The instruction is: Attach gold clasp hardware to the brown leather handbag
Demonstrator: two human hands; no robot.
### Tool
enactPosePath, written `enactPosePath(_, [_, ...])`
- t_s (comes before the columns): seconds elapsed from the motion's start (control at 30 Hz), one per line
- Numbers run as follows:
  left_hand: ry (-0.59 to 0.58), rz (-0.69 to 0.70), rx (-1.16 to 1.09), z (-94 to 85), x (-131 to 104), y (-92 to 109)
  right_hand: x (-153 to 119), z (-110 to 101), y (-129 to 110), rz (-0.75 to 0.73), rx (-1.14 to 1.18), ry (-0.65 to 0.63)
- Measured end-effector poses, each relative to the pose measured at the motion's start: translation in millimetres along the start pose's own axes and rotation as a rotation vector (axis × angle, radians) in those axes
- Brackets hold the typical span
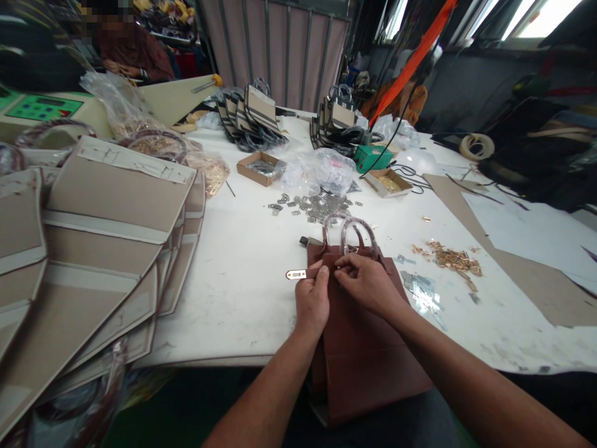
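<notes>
A brown handbag [361, 354] leans against the table's front edge, its two plastic-wrapped handles [362, 223] pointing away from me. At the bag's upper left, my left hand [312, 302] is closed, thumb on top, around a short brown strap [312, 272]. A shiny slotted metal plate [295, 274] caps the strap's free end, which points left. My right hand [366, 283] rests at the bag's upper panel with thumb and fingertips pinched together near the strap. Whatever small thing is between those fingertips is hidden.
Unassembled bag panels [107, 242] are stacked at left. Ahead lie loose grey metal plates [324, 206], a cardboard box [259, 169] and a green box [373, 158]. Gold-coloured fittings [454, 258] and flat silvery plates [422, 292] lie right of the bag. Another person [133, 50] sits at back left.
</notes>
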State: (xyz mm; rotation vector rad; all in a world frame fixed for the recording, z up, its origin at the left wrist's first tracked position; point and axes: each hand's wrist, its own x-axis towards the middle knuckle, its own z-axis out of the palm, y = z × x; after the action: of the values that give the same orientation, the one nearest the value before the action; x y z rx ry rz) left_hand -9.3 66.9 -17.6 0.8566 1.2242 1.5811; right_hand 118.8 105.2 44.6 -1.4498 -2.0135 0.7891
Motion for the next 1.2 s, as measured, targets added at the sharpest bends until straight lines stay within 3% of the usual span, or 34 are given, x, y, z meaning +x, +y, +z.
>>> enactPosePath(0.2, [0.031, 0.020, 0.074, -0.8, 1.0, -4.9, 2.5, -2.5, -0.1, -0.002, -0.060, -0.074])
enactPosePath(0.4, [-0.011, 0.025, 0.054, -1.7, 3.3, -2.7, 4.8, 7.0, 2.0, 0.062, 0.058, 0.059])
enactPosePath(0.5, [-0.009, 0.010, 0.076, -1.2, 3.0, 1.7, 0.8, 10.0, 2.2, 0.014, 0.076, 0.140])
enactPosePath(0.7, [0.136, -0.069, 0.197, 1.0, 13.9, 2.1, -0.3, 17.1, 11.4, -0.045, 0.215, 0.210])
enactPosePath(0.87, [0.154, -0.164, 0.288, 4.1, 21.2, 6.4, -0.4, 19.5, 9.9, -0.052, 0.230, 0.294])
enactPosePath(0.97, [0.164, -0.223, 0.397, 5.2, 19.8, 12.8, -21.9, 0.9, 6.5, -0.102, 0.282, 0.273])
enactPosePath(1.03, [0.194, -0.248, 0.444, 5.9, 19.4, 15.0, -42.0, -25.4, 17.6, -0.106, 0.229, 0.278])
enactPosePath(1.1, [0.196, -0.252, 0.395, 6.0, 19.8, 15.5, -60.6, -63.2, 45.4, 0.016, 0.053, 0.352])
enactPosePath(1.2, [0.139, -0.217, 0.320, 3.2, 22.7, 17.4, -79.4, -131.8, 112.1, 0.335, -0.186, 0.489])
